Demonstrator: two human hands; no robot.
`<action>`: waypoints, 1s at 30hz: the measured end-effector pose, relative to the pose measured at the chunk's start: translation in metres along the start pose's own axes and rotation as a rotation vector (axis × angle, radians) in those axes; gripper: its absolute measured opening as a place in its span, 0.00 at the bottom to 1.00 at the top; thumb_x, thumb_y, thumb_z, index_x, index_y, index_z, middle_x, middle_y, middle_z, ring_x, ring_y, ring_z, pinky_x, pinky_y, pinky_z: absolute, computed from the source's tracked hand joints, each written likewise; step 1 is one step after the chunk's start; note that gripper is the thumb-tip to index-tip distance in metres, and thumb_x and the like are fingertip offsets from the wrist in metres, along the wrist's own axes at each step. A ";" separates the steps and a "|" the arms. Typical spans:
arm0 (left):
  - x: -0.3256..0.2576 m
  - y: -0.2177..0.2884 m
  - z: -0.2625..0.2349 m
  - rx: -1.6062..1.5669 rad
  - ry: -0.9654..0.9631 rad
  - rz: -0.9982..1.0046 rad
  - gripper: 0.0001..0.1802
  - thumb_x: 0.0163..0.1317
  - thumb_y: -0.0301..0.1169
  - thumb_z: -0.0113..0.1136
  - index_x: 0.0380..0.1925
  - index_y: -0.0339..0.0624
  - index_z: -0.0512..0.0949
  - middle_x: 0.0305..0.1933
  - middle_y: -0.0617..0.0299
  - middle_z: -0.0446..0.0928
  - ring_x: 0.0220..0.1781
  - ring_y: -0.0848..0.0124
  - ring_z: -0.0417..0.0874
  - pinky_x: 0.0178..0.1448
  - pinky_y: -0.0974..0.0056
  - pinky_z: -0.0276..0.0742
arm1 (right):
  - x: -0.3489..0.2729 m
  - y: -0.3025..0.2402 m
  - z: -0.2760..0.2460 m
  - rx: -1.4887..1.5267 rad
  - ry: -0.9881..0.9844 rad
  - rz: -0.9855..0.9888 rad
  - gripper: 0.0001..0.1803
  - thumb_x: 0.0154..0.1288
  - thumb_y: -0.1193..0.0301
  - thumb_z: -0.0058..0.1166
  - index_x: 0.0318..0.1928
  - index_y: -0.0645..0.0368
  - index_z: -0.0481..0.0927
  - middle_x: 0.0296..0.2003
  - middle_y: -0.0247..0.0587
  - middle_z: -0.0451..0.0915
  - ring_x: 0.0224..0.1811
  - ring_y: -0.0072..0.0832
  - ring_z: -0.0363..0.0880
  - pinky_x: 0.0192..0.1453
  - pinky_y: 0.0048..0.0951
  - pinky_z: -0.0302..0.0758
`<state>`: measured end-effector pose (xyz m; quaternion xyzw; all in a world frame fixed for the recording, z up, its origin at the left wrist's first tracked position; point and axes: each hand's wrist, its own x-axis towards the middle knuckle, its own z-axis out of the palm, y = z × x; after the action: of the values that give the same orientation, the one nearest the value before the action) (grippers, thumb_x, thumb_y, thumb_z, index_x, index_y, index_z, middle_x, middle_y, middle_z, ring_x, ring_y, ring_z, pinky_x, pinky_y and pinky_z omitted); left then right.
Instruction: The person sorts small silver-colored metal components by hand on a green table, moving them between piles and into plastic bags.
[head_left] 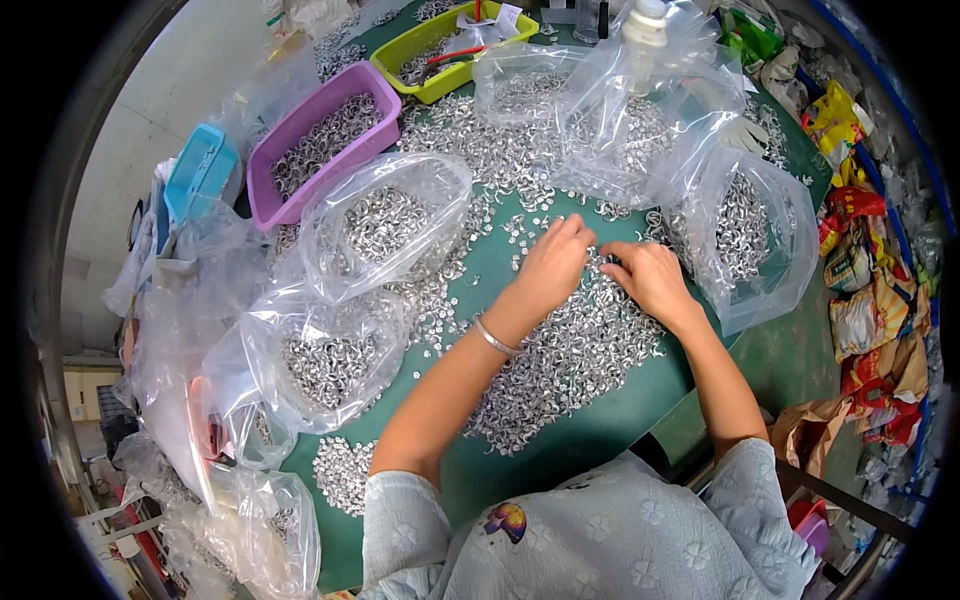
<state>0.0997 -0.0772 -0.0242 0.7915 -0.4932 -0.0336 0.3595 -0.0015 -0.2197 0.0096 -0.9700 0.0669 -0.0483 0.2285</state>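
Small curved silver metal pieces lie in a broad pile [570, 365] on the green tabletop. At the pile's far end, my left hand [556, 262] has its fingers curled together; whatever is in them is hidden. Just to its right, my right hand [650, 280] bends its thumb and fingers inward, close to the left fingertips, and any piece between them is too small to make out. Scattered loose pieces [525, 235] lie beside my left hand. An opened clear plastic bag [790, 255], partly filled with silver pieces, stands to the right of my right hand.
More clear bags of pieces [330, 370] sit on the left. A purple bin [262, 190], a yellow-green bin [415, 90] and a light-blue basket [200, 175] stand farther back. A white bottle [645, 35] is at the back. Another small heap [343, 475] lies near my left elbow.
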 end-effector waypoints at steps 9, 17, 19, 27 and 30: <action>-0.009 0.016 -0.024 -0.876 0.073 -0.487 0.13 0.56 0.20 0.56 0.43 0.35 0.73 0.35 0.60 0.73 0.32 0.74 0.71 0.34 0.70 0.68 | -0.016 0.026 -0.011 1.534 -0.129 0.366 0.06 0.58 0.74 0.56 0.35 0.58 0.73 0.20 0.25 0.64 0.20 0.18 0.59 0.23 0.20 0.61; -0.024 0.021 -0.038 -1.571 0.153 -0.776 0.11 0.64 0.26 0.49 0.44 0.32 0.75 0.35 0.64 0.73 0.32 0.78 0.69 0.34 0.73 0.66 | -0.039 0.031 -0.020 1.490 -0.051 0.566 0.07 0.60 0.73 0.55 0.37 0.62 0.76 0.16 0.24 0.60 0.15 0.16 0.56 0.20 0.19 0.61; -0.028 0.019 -0.030 -1.275 0.109 -0.700 0.11 0.64 0.27 0.50 0.42 0.32 0.76 0.33 0.65 0.73 0.31 0.79 0.69 0.33 0.74 0.66 | -0.035 0.029 -0.008 0.797 0.019 0.283 0.06 0.58 0.73 0.56 0.37 0.60 0.78 0.14 0.29 0.65 0.15 0.21 0.62 0.21 0.23 0.64; -0.030 0.016 -0.028 -1.259 0.154 -0.700 0.11 0.65 0.27 0.50 0.43 0.33 0.76 0.29 0.67 0.73 0.27 0.81 0.68 0.31 0.76 0.65 | -0.033 0.022 -0.002 0.201 0.113 0.028 0.07 0.55 0.75 0.58 0.36 0.58 0.78 0.19 0.36 0.73 0.17 0.33 0.68 0.25 0.31 0.68; -0.036 0.015 -0.038 -1.398 0.153 -0.731 0.13 0.66 0.30 0.48 0.43 0.32 0.76 0.31 0.65 0.74 0.27 0.80 0.69 0.30 0.76 0.66 | -0.040 0.025 -0.009 1.051 -0.046 0.347 0.07 0.56 0.73 0.57 0.36 0.60 0.76 0.19 0.31 0.68 0.17 0.27 0.61 0.23 0.26 0.63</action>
<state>0.0850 -0.0317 0.0022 0.4941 -0.0406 -0.3971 0.7724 -0.0451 -0.2394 0.0037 -0.7010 0.1878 -0.0156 0.6878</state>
